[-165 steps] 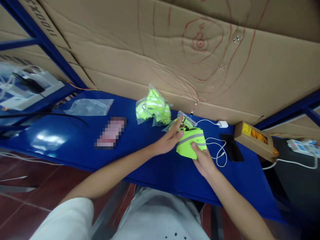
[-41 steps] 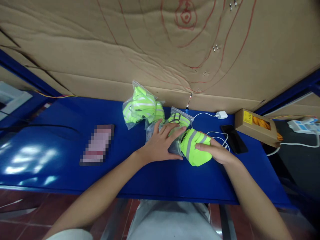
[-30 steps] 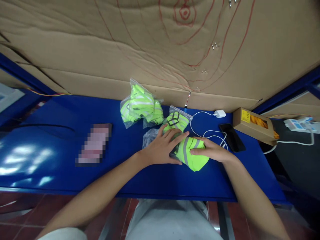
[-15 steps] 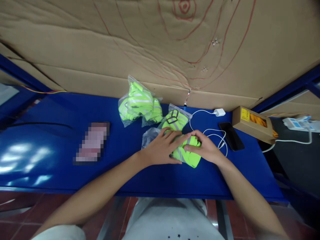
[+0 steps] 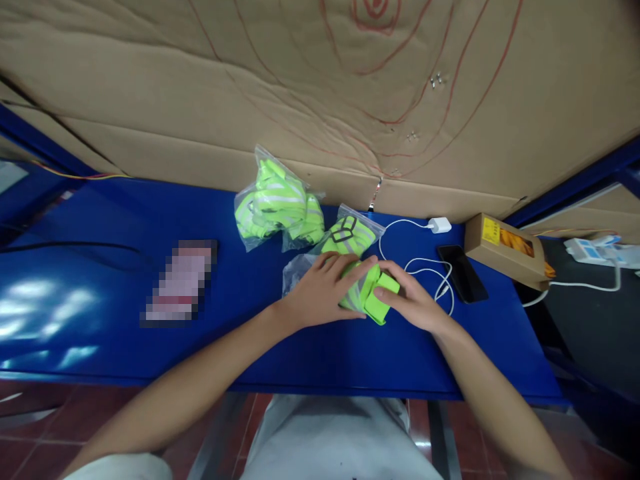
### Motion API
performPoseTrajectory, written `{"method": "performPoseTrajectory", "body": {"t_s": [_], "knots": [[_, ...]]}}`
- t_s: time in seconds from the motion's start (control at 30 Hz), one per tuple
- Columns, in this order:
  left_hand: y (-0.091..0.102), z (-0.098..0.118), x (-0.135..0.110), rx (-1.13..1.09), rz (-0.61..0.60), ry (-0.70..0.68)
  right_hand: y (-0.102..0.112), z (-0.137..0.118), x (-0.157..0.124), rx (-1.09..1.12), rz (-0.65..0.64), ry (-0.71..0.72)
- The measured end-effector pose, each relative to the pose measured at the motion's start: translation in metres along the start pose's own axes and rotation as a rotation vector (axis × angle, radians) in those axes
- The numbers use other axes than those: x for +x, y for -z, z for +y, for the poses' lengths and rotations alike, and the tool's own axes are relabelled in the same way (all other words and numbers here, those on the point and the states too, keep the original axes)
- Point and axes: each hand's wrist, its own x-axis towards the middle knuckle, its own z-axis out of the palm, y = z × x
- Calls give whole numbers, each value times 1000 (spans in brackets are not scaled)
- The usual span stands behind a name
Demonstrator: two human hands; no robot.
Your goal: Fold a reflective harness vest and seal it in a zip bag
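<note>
A folded neon-yellow reflective vest [image 5: 371, 299] lies on the blue table [image 5: 320, 353], partly inside a clear plastic bag [image 5: 296, 272]. My left hand [image 5: 327, 288] rests on the bag and the vest, fingers wrapped over them. My right hand [image 5: 407, 300] grips the vest's right end and presses it toward the bag. Just behind sit a bagged vest [image 5: 349, 235] and a larger bag of vests [image 5: 274, 203].
A pixelated flat item [image 5: 179, 281] lies to the left. To the right are a white charger [image 5: 440, 225] with its coiled cable [image 5: 425, 270], a black phone [image 5: 462, 273] and a brown carton [image 5: 505, 247]. Cardboard sheets [image 5: 320, 87] stand behind the table.
The vest has gone from lying free under both hands to being squeezed leftward into the clear bag. My right hand has moved left toward my left hand, and less of the vest shows.
</note>
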Motion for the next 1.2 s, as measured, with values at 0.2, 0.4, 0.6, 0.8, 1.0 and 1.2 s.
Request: {"method": "performPoseTrajectory", "body": {"t_s": [0.2,0.4,0.6,0.8,1.0,1.2], "knots": [[8,7,0,74,57,-8,-8,-1,-3,105,144,-40],[11,16,0,150,-21,-46,-36,8,-8,59,259,-77],[9,33,6,248,-34,-104,-44,20,-4,-115,215,-11],[16,37,5,214,-19,111,-27,7,-3,58,-48,-45],[20,45,0,177,-121,48,-27,9,-10,-117,-244,128],[46,47,-5,-219,-146,87,-19,16,-10,-221,-219,185]]}}
